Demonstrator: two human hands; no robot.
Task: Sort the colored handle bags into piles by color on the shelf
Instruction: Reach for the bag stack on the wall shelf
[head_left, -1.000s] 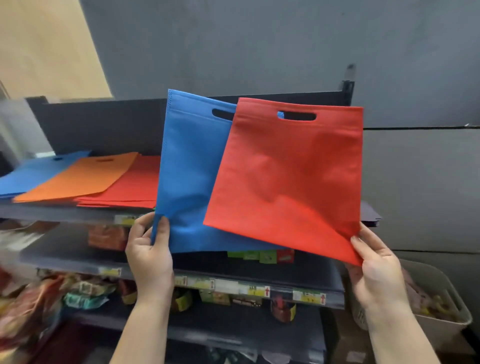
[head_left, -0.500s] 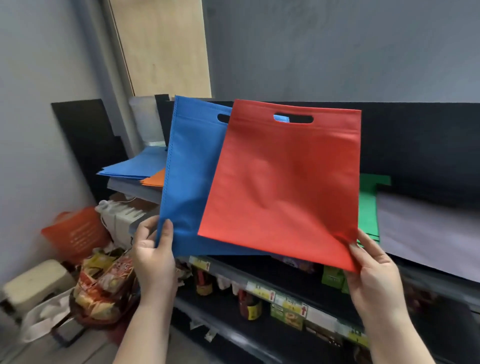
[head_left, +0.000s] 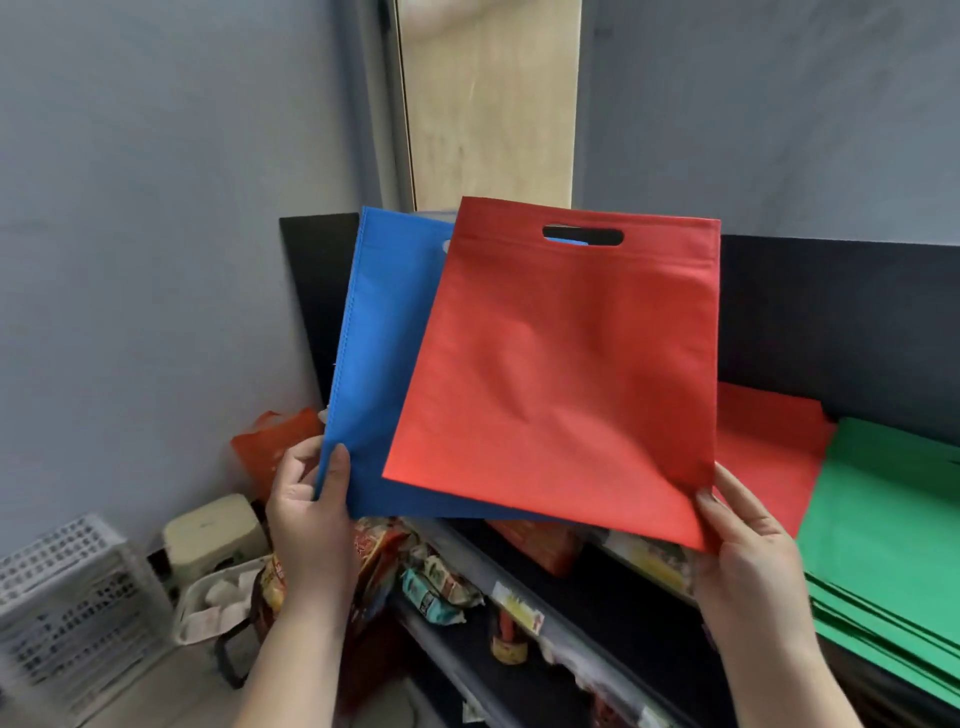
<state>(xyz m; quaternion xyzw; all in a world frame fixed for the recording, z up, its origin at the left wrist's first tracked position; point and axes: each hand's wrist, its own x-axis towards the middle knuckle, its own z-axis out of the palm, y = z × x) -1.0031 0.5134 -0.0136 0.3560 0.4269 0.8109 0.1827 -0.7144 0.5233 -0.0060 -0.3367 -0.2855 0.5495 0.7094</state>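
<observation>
I hold two flat handle bags upright in front of me. My left hand (head_left: 310, 506) pinches the lower left corner of a blue bag (head_left: 382, 364). My right hand (head_left: 748, 551) pinches the lower right corner of a red bag (head_left: 561, 374), which overlaps the blue one in front. On the shelf (head_left: 644, 608) to the right lie a red pile (head_left: 763, 452) and a green pile (head_left: 893, 535), side by side. The two held bags hide the shelf's left part.
Lower shelves with snack packets (head_left: 436, 587) and price tags run below the bags. On the floor at left stand a white perforated crate (head_left: 67, 613), a cream box (head_left: 213, 535) and an orange bag (head_left: 275, 441). A grey wall closes the left side.
My view has swung left along the shelf; the blue and orange piles have left the frame, and the red and green piles now show at right. Both hands keep their hold on the bags.
</observation>
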